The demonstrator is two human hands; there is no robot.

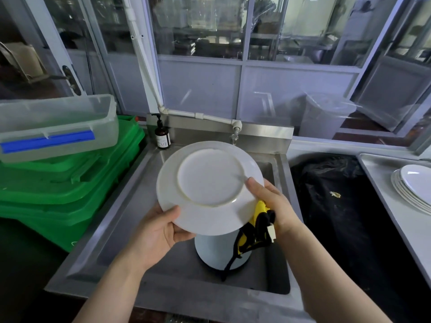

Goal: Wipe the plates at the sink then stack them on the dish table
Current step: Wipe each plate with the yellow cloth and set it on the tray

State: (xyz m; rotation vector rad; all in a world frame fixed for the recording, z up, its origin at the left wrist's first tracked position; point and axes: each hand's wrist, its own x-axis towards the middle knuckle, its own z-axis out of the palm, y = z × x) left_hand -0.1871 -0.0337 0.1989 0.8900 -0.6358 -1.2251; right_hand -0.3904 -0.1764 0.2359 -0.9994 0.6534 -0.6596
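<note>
A white plate [207, 183] is held over the steel sink [130, 206], tilted with its underside facing me. My left hand [161, 229] grips its lower left rim, thumb on the underside. My right hand [268, 201] holds the plate's right rim together with a yellow and black cloth [256, 229], which hangs down under the plate. A stack of white plates [412, 190] lies on the steel dish table [382, 206] at the right edge. Below the held plate, a white rounded dish [217, 255] sits in the sink basin.
Green crates [70, 187] with a clear plastic box [56, 127] on top stand to the left of the sink. A brown pump bottle [162, 136] stands at the sink's back corner, a tap [235, 131] behind the plate. A bin with a black bag [338, 206] sits between sink and dish table.
</note>
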